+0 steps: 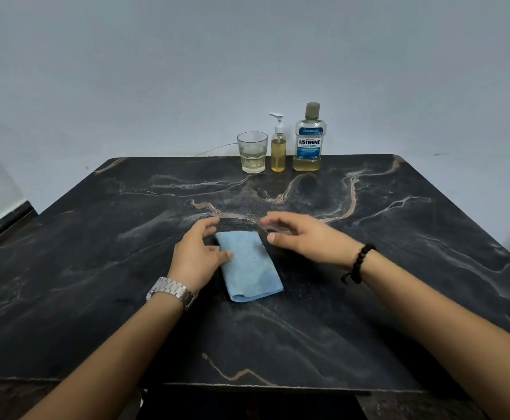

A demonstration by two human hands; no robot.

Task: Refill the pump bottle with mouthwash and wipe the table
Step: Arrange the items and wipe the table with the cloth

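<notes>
At frame centre, a folded blue cloth (249, 265) lies on a dark table (96, 268). The left hand (199, 253) touches its edge, fingers loose; the right hand (302, 234) hovers beside it, fingers spread. The pump bottle (278, 147) and mouthwash (308, 140) stand upper centre.

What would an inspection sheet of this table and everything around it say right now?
Surface: dark marble-patterned table, pale veins.
Job's things: pump bottle, yellow liquid inside, stands between glass and capped mouthwash bottle at the far edge; folded blue cloth lies flat near the middle.
Clutter: nothing seen.
Grippers: left hand open, thumb touching cloth; right hand open, blurred, beside cloth.
Cables: thin wire behind glass.
Surroundings: plain pale wall.
</notes>
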